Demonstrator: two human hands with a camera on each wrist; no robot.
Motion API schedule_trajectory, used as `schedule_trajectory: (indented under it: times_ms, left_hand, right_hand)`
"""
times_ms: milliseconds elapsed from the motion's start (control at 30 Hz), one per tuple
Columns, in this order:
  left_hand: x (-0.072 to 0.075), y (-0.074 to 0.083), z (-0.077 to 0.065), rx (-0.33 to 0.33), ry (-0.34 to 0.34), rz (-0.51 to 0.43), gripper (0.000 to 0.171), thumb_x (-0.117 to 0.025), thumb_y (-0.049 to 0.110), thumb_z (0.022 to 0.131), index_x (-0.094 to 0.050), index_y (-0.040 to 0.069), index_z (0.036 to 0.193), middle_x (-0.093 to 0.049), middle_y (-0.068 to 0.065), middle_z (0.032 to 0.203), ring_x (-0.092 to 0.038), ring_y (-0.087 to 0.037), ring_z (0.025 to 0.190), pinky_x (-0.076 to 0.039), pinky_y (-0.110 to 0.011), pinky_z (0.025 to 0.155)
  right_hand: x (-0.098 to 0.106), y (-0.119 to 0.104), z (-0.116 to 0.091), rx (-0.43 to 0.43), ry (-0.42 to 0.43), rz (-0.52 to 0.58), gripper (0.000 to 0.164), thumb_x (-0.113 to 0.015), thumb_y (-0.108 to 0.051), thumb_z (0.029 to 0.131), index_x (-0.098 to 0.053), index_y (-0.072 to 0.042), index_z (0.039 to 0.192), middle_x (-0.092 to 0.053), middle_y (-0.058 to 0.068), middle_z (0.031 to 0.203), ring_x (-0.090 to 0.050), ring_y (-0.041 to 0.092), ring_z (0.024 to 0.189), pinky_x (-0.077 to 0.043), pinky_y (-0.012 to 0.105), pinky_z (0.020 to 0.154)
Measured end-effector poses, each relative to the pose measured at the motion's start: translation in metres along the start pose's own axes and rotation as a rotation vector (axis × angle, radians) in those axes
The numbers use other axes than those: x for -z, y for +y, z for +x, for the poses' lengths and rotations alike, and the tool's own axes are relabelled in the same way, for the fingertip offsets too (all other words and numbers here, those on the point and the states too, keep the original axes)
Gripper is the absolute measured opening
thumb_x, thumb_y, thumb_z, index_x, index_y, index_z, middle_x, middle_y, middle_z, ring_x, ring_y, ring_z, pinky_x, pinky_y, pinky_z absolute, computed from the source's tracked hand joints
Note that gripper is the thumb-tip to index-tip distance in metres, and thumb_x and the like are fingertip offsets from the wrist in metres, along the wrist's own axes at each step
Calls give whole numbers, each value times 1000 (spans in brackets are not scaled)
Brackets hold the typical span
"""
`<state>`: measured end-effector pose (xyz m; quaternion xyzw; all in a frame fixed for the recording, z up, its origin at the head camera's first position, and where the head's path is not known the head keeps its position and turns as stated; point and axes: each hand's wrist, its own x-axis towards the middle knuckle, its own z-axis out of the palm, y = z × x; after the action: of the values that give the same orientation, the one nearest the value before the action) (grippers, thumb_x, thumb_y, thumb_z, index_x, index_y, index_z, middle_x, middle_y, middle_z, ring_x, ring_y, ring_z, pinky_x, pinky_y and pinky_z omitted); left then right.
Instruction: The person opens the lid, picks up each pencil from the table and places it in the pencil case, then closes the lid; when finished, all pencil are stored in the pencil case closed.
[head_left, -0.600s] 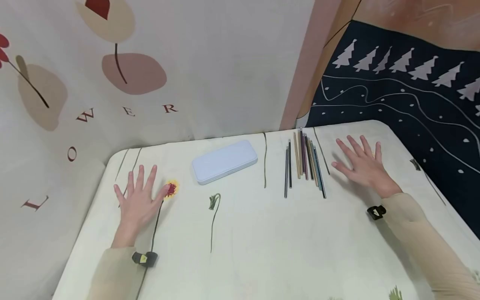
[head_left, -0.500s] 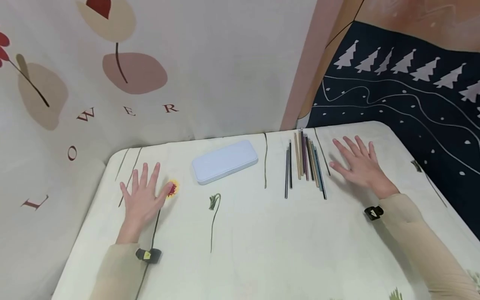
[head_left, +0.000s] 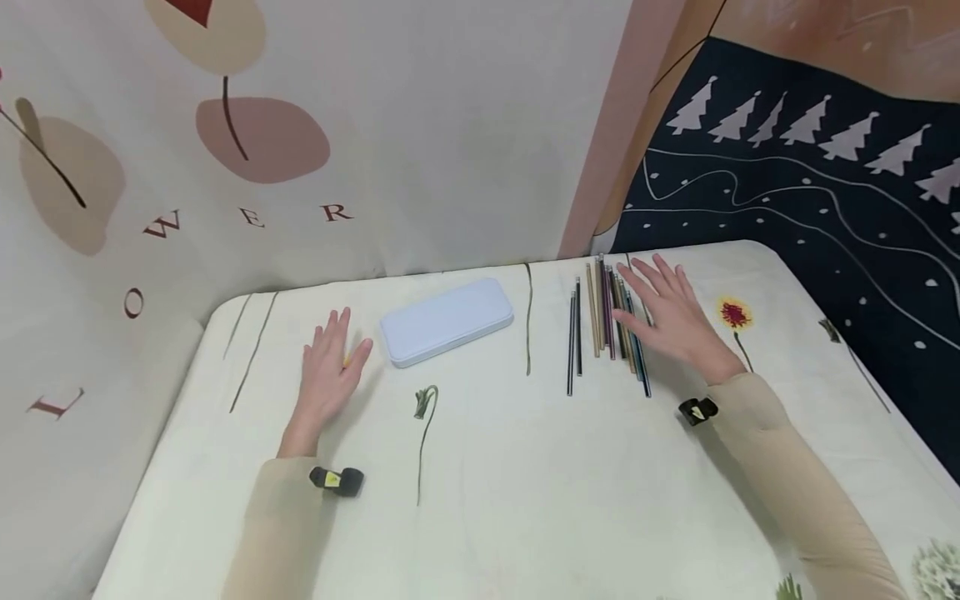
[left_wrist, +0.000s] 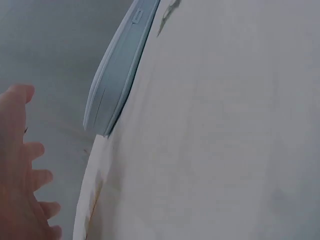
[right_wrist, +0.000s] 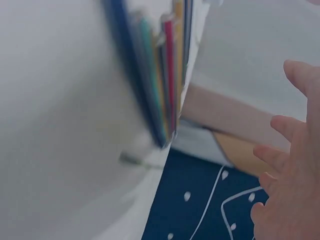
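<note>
A pale blue zippered pencil case (head_left: 447, 323) lies closed near the back of the table, also seen side-on as a case (left_wrist: 120, 70) in the left wrist view. To its left my left hand (head_left: 330, 379) hovers with straight fingers, apart from it and holding nothing. Several pencils (head_left: 603, 312) in dark, tan, maroon and blue lie in a loose bundle right of the case. My right hand (head_left: 671, 321) is over the bundle's right side, fingers spread; in the right wrist view a gap shows between the hand (right_wrist: 292, 170) and the pencils (right_wrist: 160, 75).
The white tablecloth (head_left: 495, 467) carries printed stems and flowers, one a yellow and red flower (head_left: 735, 314) right of my right hand. A pale printed curtain (head_left: 450, 142) hangs behind the table. A dark cloth with trees (head_left: 810, 192) hangs at the right.
Both hands have moved inward: my left hand to the right toward the pencil case, my right hand to the left over the pencils. The case and pencils have stayed in place.
</note>
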<state>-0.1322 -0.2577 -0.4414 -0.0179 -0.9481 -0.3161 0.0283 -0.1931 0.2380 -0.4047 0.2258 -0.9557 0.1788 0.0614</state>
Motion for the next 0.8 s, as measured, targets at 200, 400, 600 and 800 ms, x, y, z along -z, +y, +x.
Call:
schedule_trajectory:
  times_ms: [200, 400, 600, 800]
  left_hand:
    - [-15, 4, 11, 40, -99, -179, 68, -33, 41, 104, -6, 4, 155, -4, -19, 159, 0, -41, 144, 1, -54, 115]
    - [-27, 11, 16, 34, -132, -202, 71, -34, 43, 104, -8, 0, 154, -6, -17, 160, -3, -33, 145, 3, -48, 116]
    - [-33, 15, 21, 18, -138, -179, 72, -39, 40, 103, -7, -2, 153, -7, -19, 159, -4, -32, 145, 6, -47, 116]
    - [-35, 14, 21, 2, -205, -67, 86, -47, 44, 99, 5, 0, 152, 1, -19, 159, 0, -32, 145, 9, -49, 115]
  right_hand:
    - [-7, -22, 14, 53, 18, 80, 66, -52, -43, 97, -32, -10, 151, -27, 22, 153, -5, 36, 145, -2, 57, 115]
    - [-18, -46, 27, 107, 28, 138, 62, -50, -40, 99, -34, -10, 151, -28, 21, 153, -7, 34, 145, -6, 56, 115]
    - [-30, -72, 39, 133, 18, 162, 58, -48, -38, 100, -35, -12, 150, -30, 18, 153, -9, 34, 145, -11, 58, 114]
    - [-44, -95, 49, 140, -44, 202, 55, -45, -38, 102, -37, -13, 150, -29, 14, 154, -11, 33, 145, -13, 56, 114]
